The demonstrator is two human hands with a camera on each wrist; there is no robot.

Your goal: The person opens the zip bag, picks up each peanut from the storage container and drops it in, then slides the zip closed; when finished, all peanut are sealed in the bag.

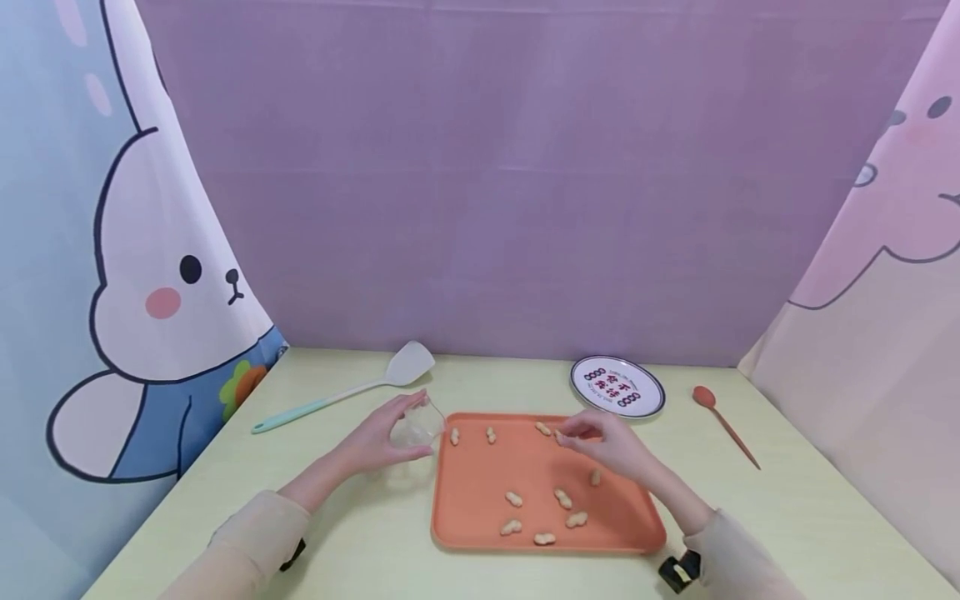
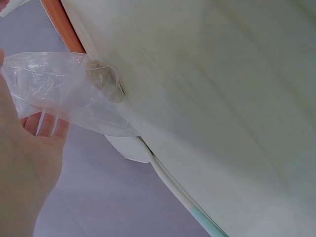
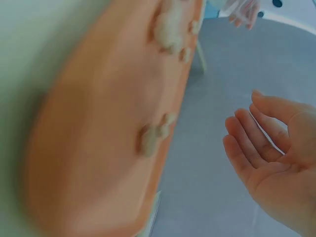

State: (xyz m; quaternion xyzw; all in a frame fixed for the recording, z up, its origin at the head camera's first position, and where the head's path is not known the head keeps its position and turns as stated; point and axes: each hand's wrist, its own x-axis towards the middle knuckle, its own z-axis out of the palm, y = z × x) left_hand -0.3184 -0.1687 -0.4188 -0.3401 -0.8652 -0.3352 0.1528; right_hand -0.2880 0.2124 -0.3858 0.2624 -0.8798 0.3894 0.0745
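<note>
My left hand [image 1: 390,435] holds a clear plastic bag [image 1: 417,425] beside the left edge of the orange tray [image 1: 480,467]. In the left wrist view the thin bag [image 2: 47,81] hangs across the fingers, with a tan peanut [image 2: 104,81] low inside it. My right hand [image 1: 609,442] is over the tray's back right part, fingertips close by a peanut [image 1: 557,435]. The right wrist view shows this hand [image 3: 271,153] with loosely bent fingers, the thumb apart and nothing between them. Several unshelled peanuts [image 1: 562,498] lie scattered on the tray.
A white spatula [image 1: 410,364] with a mint handle lies at the back left. Behind the tray's right corner is a white plate [image 1: 618,387] with a dark rim. Farther right lies a reddish-brown spoon [image 1: 705,397]. A purple curtain [image 1: 480,183] closes off the back.
</note>
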